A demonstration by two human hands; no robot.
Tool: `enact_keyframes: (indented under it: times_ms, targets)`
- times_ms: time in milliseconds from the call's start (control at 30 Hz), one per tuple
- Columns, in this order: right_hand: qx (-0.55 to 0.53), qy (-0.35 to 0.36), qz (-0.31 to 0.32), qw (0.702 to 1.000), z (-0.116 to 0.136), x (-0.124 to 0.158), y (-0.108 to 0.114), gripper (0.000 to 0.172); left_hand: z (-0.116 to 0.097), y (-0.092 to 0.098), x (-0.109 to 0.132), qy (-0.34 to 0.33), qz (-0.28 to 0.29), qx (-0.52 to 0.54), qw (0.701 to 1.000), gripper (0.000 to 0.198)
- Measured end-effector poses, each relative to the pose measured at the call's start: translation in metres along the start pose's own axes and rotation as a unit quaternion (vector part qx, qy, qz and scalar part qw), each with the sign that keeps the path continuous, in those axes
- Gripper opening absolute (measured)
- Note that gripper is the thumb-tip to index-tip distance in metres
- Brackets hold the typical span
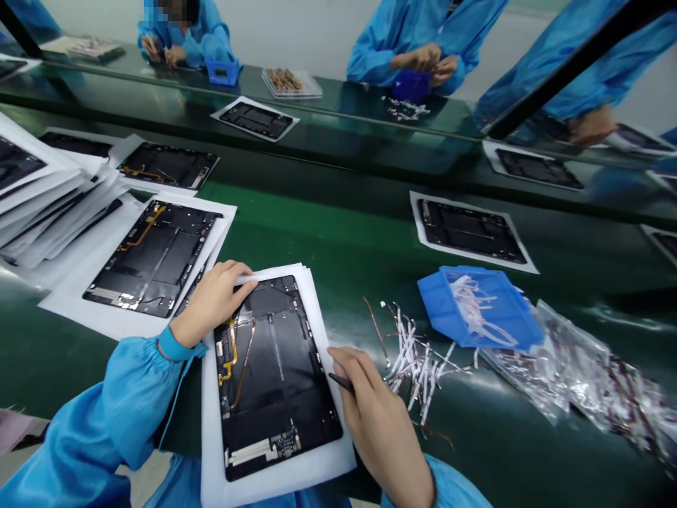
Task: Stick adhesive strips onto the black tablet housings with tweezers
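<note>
A black tablet housing (pixel 280 374) lies on white foam sheets (pixel 211 451) in front of me, with an orange flex cable (pixel 230 353) and a thin copper-coloured strip cable (pixel 244 363) along its left side. My left hand (pixel 219 293) is closed over the housing's upper left corner, wearing a blue wrist strap (pixel 173 344). At the right edge, my right hand (pixel 373 402) closes around a dark, slim pen-like tool (pixel 341 382); most of it is hidden by the fingers. Loose white-and-copper strip cables (pixel 417 367) are scattered beside that hand.
A blue bin (pixel 438 310) with white strips stands right, beside clear plastic bags (pixel 576 360) of cables. Another housing (pixel 153 261) and a foam-sheet stack (pixel 63 212) lie left. Further housings (pixel 470 229) sit on the green belt. Co-workers in blue sleeves (pixel 370 53) work opposite.
</note>
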State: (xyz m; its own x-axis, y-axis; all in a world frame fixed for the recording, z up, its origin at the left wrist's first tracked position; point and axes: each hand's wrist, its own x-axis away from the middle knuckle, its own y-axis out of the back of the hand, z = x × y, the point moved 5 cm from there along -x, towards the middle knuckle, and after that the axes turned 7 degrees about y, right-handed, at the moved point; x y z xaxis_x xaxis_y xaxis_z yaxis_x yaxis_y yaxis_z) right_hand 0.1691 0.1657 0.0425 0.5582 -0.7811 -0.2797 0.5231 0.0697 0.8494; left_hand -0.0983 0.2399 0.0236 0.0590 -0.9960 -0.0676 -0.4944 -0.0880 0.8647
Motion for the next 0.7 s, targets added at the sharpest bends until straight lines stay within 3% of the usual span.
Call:
enact_keyframes:
  times_ms: [167,367,533,633,700]
  targets:
    - [-0.054,-0.087,0.010,0.995,-0.012,0.011,-0.018,0.029,-0.007,0.001,0.000,-0.038,-0.008,0.009,0.999,0.020]
    - [-0.137,-0.145,-0.037,0.979,-0.023,0.014,-0.024,0.047,-0.026,0.027,0.013,-0.029,-0.058,-0.017,0.998,0.022]
    - [-0.236,-0.113,-0.079,0.962,-0.016,0.013,-0.013,0.020,-0.055,0.065,0.028,-0.029,-0.058,-0.019,0.998,0.016]
    - [-0.245,-0.072,-0.089,0.963,-0.009,0.022,-0.002,0.019,-0.083,0.098,0.050,-0.029,-0.078,-0.020,0.996,0.022]
    - [-0.215,-0.049,-0.110,0.969,-0.006,0.037,0.011,0.029,-0.098,0.127,0.064,-0.023,-0.131,-0.052,0.990,0.027]
